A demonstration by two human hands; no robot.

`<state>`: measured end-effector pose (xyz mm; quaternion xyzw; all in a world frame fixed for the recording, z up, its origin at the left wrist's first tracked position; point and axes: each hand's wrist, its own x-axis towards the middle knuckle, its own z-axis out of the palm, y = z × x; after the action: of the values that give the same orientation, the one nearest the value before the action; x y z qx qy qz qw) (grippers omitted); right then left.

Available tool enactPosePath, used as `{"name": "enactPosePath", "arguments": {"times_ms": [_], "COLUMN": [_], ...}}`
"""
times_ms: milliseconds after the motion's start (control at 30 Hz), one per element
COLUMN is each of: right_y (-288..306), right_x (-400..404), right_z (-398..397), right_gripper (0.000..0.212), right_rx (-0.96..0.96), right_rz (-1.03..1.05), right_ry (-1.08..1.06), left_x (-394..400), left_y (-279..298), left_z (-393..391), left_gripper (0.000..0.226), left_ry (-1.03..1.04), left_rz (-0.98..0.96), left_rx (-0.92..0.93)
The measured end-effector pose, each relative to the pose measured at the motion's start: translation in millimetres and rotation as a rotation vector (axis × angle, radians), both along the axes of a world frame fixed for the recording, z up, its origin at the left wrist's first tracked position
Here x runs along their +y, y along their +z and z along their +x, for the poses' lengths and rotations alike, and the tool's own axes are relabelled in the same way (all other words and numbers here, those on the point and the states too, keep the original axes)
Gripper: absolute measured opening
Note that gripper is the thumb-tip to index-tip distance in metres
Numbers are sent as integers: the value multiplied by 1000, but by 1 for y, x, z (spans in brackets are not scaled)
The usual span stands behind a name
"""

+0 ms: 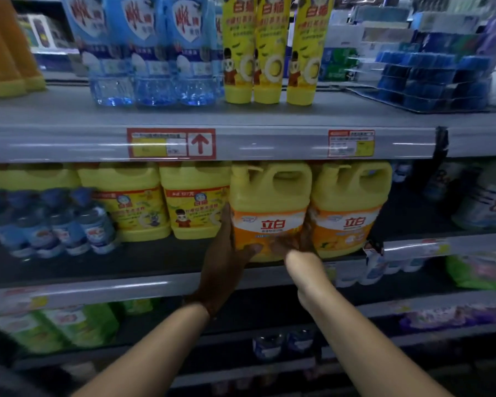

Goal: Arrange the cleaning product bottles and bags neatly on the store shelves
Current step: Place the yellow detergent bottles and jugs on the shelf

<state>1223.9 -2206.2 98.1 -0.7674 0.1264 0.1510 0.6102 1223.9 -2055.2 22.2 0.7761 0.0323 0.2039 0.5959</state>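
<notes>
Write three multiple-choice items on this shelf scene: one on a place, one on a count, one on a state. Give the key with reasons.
1. Where does the jug held by both hands stand?
A. top shelf
B. middle shelf
C. floor

2. How many yellow tubes stand on the top shelf?
A. three
B. five
C. one

3. How is the left hand placed?
A. hanging free
B. on a price tag
C. gripping the jug's left side

Key: 1 B, it stands under the top shelf's price rail, beside a like jug. 2 A, three tubes stand side by side. 3 C, its fingers lie along the side and its thumb on the front; the right hand grips the other side.
</notes>
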Motion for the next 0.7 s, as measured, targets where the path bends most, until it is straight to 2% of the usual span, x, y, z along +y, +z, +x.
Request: {"name": "enactPosePath", "arguments": {"times_ms": [67,233,333,433,567,700], "right_y": [-12,-33,-33,-26,-14,-11], "right_x": [1,-17,-30,-41,-39,-15], "right_z": [-3,-2,-2,-2,-1,-1], "right_gripper": [23,78,81,83,86,83], "right_rx": [-28,-188,-269,-366,-572,-685], "right_rz": [-12,-9,-123,-424,-733,-827], "right_ry": [31,166,290,506,857,1044], "left_x": [0,-4,-12,-19,1,31], "left_y": [-8,-12,-5,10,16,20], "left_z": [5,11,2,-10,-39,-87], "left_gripper": [105,103,96,91,82,72], "left_ry": [-9,0,52,167,346,506], "left_rz": [-16,-29,67,343,862,1146], "left_rx": [12,49,72,131,285,321]}}
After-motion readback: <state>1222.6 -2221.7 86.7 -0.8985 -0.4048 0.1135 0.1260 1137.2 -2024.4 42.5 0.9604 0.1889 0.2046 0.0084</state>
